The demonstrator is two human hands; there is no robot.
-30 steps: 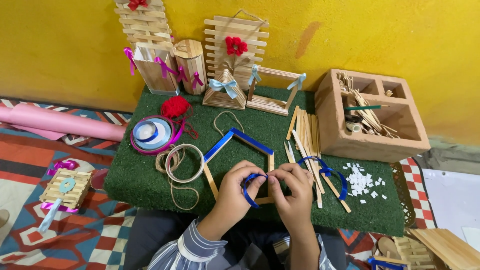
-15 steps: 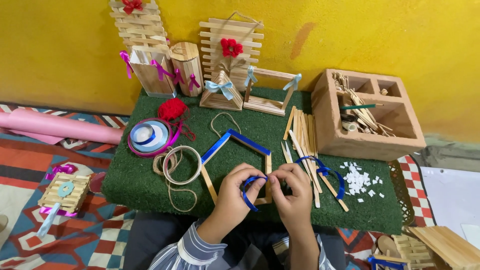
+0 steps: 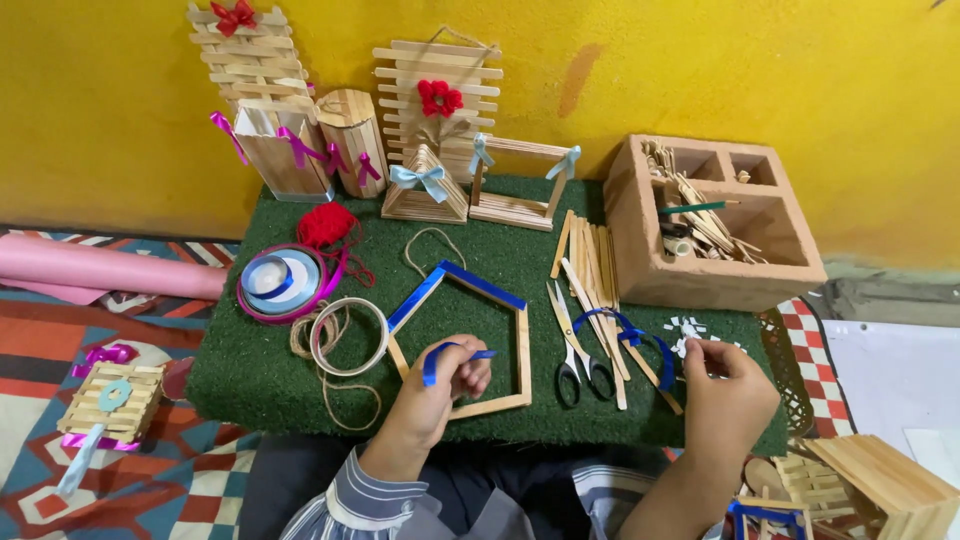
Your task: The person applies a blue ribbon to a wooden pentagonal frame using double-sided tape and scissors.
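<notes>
Best kept short blue ribbon strip (image 3: pixel 455 355) pinched taut in left hand (image 3: pixel 440 390) over house-shaped wooden stick frame (image 3: pixel 470 335) near counter's (image 3: pixel 250 385) front edge, right hand (image 3: pixel 725 385) closed on white scrap.

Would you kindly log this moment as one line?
left hand: holds blue ribbon strip | right hand: by white scraps | scissors: on mat

Scissors (image 3: pixel 575 345) and sticks (image 3: pixel 592 270) between hands

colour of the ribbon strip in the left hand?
Blue. The ribbon strip curls from the left hand over the green mat; clearest in the head view.
</notes>
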